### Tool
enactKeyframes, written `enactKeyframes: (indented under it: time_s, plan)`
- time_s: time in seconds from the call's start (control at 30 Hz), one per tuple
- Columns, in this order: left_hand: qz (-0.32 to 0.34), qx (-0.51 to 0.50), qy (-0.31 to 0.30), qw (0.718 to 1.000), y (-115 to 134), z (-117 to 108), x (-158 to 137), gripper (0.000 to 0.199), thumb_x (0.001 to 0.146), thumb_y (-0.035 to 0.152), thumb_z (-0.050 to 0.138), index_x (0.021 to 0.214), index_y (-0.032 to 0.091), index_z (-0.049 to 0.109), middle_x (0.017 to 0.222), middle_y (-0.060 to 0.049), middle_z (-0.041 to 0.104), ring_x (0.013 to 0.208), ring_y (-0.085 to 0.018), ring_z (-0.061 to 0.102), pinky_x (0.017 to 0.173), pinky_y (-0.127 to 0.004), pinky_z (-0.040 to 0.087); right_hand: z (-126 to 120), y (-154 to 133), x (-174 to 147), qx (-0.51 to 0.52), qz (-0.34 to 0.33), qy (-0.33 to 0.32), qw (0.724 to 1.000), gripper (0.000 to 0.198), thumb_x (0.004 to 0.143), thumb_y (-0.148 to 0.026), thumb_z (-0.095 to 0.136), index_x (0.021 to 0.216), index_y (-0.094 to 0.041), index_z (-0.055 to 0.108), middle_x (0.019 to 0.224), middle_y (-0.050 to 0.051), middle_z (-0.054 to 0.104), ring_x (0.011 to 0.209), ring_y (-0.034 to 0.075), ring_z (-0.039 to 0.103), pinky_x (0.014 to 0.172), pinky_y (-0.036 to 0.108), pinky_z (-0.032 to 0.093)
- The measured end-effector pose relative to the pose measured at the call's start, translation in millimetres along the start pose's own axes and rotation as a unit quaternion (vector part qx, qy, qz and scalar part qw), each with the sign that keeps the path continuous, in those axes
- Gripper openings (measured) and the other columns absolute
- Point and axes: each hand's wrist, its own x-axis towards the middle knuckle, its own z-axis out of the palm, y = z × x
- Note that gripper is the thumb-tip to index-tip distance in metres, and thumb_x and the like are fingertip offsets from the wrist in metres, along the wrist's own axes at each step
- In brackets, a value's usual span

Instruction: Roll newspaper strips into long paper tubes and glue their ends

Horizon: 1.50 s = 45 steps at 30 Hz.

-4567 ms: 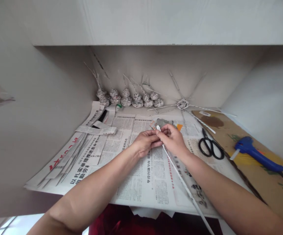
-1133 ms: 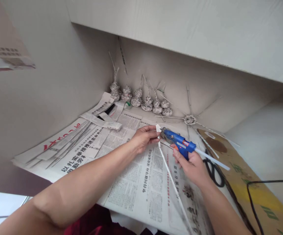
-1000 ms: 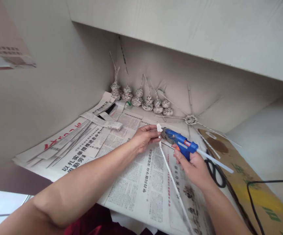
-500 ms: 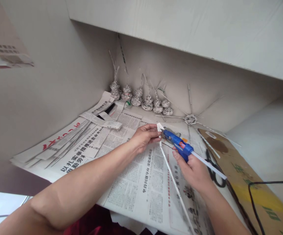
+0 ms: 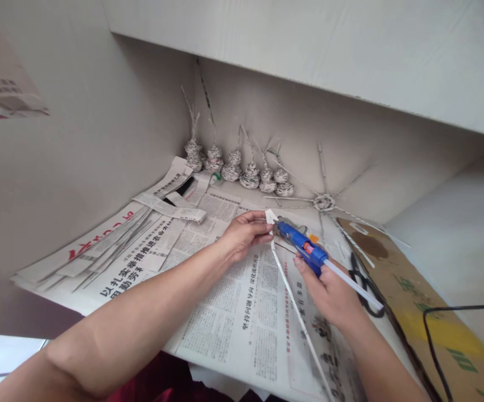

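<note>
Paper tube [image 5: 296,310] runs diagonally across the newspaper [image 5: 233,312], far end lifted at table centre, near end trailing off toward the front edge. Left hand [image 5: 242,234] pinches the folded tip between thumb and fingers, holding it up and steady so the joint faces the nozzle. Right hand [image 5: 330,287] is wrapped shut around the glue gun [image 5: 303,245], nozzle right at the pinched tip; glue stick [image 5: 353,285] juts out the back toward the wrist. Whether the nozzle touches the paper I can't tell.

Scissors [image 5: 363,279] lie flat just right of the gun hand, partly behind the stick, within easy reach. Brown cardboard [image 5: 405,290] under them likely shields the table from glue. Cable [image 5: 455,312] loops over it. Loose paper strips [image 5: 166,206] are stacked left, out of the work zone. Row of woven paper cones [image 5: 242,173] and a spoked woven disc [image 5: 324,201] are parked against the back wall.
</note>
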Motion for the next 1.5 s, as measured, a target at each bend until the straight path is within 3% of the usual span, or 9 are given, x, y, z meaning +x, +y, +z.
enactKeyframes:
  time_s: [0.47, 1.0, 1.5]
  plan:
    - [-0.001, 0.004, 0.009, 1.0, 1, 1, 0, 0.025, 0.067, -0.002, 0.068, 0.088, 0.011, 0.063, 0.081, -0.007, 0.068, 0.068, -0.015, 0.066, 0.06, -0.024, 0.057, -4, -6, -1, -0.001, 0.016, 0.006, 1.0, 0.017, 0.088, -0.04, 0.047, 0.09, -0.024, 0.053, 0.069, 0.0, 0.061, 0.063, 0.02, 0.057, 0.059, 0.029, 0.042]
    - [0.019, 0.023, -0.023, 0.999, -4, -3, 2, 0.029, 0.066, 0.002, 0.07, 0.092, 0.011, 0.063, 0.084, -0.009, 0.069, 0.072, -0.016, 0.067, 0.063, -0.026, 0.058, -6, -11, -3, 0.015, 0.017, -0.008, 1.0, 0.02, 0.089, -0.04, 0.046, 0.093, -0.022, 0.053, 0.079, 0.002, 0.065, 0.075, 0.021, 0.061, 0.07, 0.03, 0.043]
    - [0.018, 0.019, -0.011, 1.0, -2, -2, 2, 0.028, 0.066, 0.001, 0.07, 0.092, 0.011, 0.064, 0.086, -0.009, 0.069, 0.071, -0.016, 0.067, 0.062, -0.025, 0.058, -12, -15, -2, -0.02, 0.021, -0.005, 1.0, 0.02, 0.089, -0.042, 0.044, 0.091, -0.023, 0.05, 0.059, -0.004, 0.052, 0.055, 0.016, 0.05, 0.056, 0.026, 0.038]
